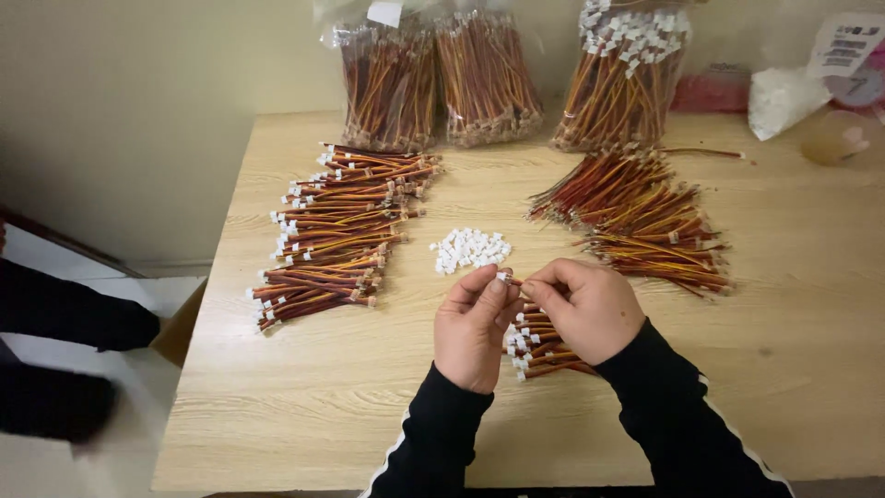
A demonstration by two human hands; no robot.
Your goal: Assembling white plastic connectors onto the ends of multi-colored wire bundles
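My left hand (475,325) pinches a white connector housing (502,276); my right hand (583,309) grips the wire lead (518,285), which I judge needs aligning and pressing in.

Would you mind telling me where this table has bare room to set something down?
Bare wood lies along the near edge of the table, left of the left hand, and right of the right hand. The back is crowded with bags of wire harnesses and loose wire piles.
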